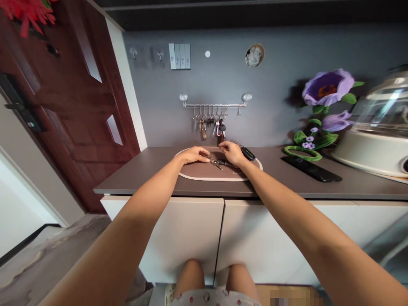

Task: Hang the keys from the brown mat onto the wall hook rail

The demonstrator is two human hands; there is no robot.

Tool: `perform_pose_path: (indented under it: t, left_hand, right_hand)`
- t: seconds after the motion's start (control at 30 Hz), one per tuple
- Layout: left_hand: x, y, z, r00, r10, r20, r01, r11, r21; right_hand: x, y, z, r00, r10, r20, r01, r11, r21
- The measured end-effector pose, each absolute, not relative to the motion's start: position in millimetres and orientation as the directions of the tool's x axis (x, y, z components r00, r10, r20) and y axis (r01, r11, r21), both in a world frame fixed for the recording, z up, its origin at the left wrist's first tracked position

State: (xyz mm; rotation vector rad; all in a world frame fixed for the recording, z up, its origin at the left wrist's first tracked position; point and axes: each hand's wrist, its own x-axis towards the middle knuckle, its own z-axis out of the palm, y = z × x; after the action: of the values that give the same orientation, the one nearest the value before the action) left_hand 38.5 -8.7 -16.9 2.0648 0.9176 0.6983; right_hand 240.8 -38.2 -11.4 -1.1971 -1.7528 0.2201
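Note:
Both my arms reach out over a brown oval mat point(204, 172) with a pale rim on a dark countertop. My left hand point(193, 154) lies on the mat with fingers curled, its fingertips at a bunch of keys point(217, 162). My right hand point(233, 153) is on the other side of the keys, its fingers pinched together at their upper end. A black key fob point(247, 154) lies on the mat just right of my right hand. On the wall above, a chrome hook rail point(214, 104) carries several key bunches point(208, 123).
A black phone point(310, 168) lies on the counter point(143, 170) to the right, beside a purple artificial flower point(321, 110) and a white appliance with a clear lid point(378, 131). A dark red door point(63, 106) stands at the left. White cabinet doors point(197, 238) are below.

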Motion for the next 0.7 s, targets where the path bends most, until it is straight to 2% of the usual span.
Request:
perform_pose_path:
  t: [0.13,0.37,0.57,0.7]
  left_hand:
    - [36.9,-3.2,-19.6,0.599,0.786,0.15,0.401,-0.457,0.794]
    - [35.6,-3.0,-20.2,0.597,0.766,0.24,0.399,-0.542,0.74]
    - [36.1,-3.3,-20.7,0.456,0.842,0.289,0.479,-0.505,0.718]
    - [39.7,-3.8,-19.8,0.356,0.886,0.296,0.429,-0.436,0.791]
  right_hand:
    - [242.1,-33.3,-14.0,-0.065,0.802,0.594,0.681,0.471,-0.561]
    - [239.8,-31.8,-14.2,-0.095,0.817,0.569,0.725,0.448,-0.523]
    - [239.1,-30.6,-11.6,-0.116,0.814,0.568,0.737,0.454,-0.5]
    - [238.2,-29.5,-10.8,-0.128,0.818,0.561,0.749,0.451,-0.486]
